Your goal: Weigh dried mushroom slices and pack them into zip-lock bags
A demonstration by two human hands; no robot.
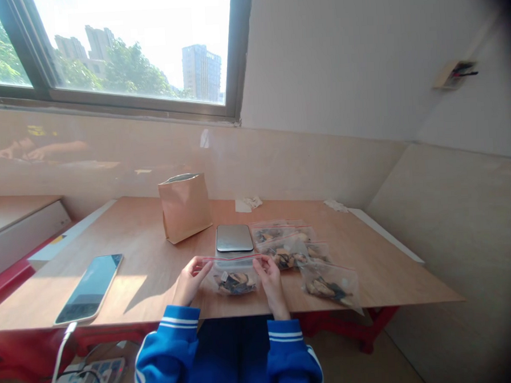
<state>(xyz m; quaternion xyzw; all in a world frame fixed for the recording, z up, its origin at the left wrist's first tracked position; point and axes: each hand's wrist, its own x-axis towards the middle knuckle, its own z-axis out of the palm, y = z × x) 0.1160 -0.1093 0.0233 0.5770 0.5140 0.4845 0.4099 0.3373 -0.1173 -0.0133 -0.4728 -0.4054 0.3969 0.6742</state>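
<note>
Between my two hands, near the table's front edge, is a clear zip bag (235, 280) with a red seal line and brown and dark dried pieces at its bottom. My left hand (190, 279) pinches its upper left corner. The upper right corner is in the fingers of my right hand (269, 276). Just behind the bag stands a small flat scale (234, 238) with a silver top. Several similar filled zip bags (287, 257) lie to the right of the scale, overlapping, and one filled bag (331, 286) rests closer to the front edge.
An upright brown paper pouch (185, 209) with an open top stands behind to the left. A phone (90, 287) with a white cable (61, 359) lies at the left. Paper scraps (248, 204) sit by the wall. Below left, a power strip (91, 374) is on the floor.
</note>
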